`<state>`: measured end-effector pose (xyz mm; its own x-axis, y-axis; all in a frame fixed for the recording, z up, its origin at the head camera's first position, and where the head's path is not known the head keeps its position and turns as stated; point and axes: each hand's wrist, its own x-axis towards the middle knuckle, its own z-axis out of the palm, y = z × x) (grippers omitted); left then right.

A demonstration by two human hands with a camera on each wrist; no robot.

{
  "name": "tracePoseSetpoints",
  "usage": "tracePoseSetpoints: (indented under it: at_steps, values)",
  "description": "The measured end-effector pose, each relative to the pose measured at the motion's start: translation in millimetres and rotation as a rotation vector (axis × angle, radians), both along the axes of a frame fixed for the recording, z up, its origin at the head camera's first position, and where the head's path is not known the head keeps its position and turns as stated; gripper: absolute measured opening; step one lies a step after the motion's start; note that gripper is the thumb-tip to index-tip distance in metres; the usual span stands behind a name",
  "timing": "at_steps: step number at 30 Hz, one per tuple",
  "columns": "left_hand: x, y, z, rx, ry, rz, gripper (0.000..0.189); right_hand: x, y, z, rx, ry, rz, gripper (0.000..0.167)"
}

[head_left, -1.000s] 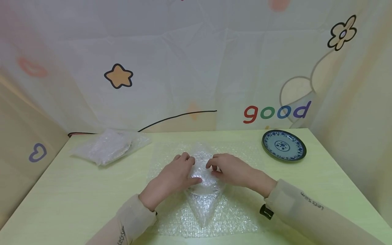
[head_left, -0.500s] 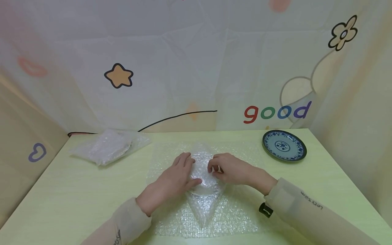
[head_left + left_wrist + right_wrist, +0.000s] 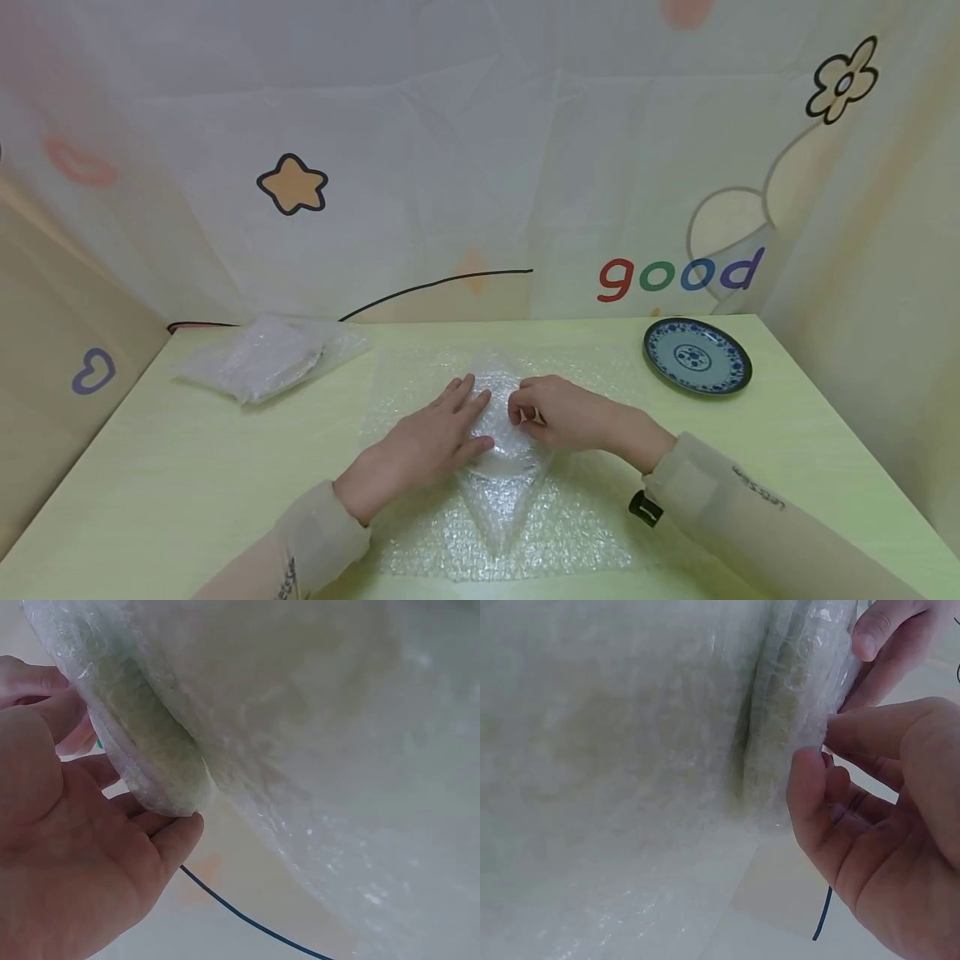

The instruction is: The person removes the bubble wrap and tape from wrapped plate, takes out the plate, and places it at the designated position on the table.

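Note:
In the head view a roundish bundle (image 3: 504,462) lies mid-table, with folded bubble wrap over it and a curved front rim showing through. My left hand (image 3: 416,454) rests on its left side, fingers straight and spread, thumb pointing inward. From the right, my right hand (image 3: 573,414) pinches the folded wrap on top with curled fingers. In the right wrist view, the thumb and forefinger of the right hand (image 3: 885,817) meet at the bundle's edge. The left wrist view shows the palm of the left hand (image 3: 82,840) against the bundle's wrapped side (image 3: 154,742).
Beneath the bundle a bubble wrap sheet (image 3: 577,533) spreads over the pale green table (image 3: 187,492). Another wrapped package (image 3: 273,358) lies at the back left. A blue patterned plate (image 3: 697,356) sits at the back right, before a printed curtain (image 3: 450,167).
My left fingers have flattened and spread, the forefinger shifting right over the bundle. The right hand's fingers have moved slightly, staying at the same spot on the wrap.

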<state>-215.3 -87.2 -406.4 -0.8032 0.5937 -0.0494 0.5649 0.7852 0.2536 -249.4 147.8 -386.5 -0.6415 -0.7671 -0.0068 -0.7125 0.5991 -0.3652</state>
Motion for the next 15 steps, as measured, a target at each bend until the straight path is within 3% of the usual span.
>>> tracePoseSetpoints:
  at_steps: [9,15]
  values:
    - [-0.1,0.8,2.4,-0.005,-0.035,0.016,0.069,-1.1,-0.6,-1.6,0.01,0.026,0.036,0.013]
    - [-0.6,1.1,2.6,-0.003,-0.043,0.031,0.069,0.8,5.5,-6.1,-0.056,-0.01,-0.016,0.013]
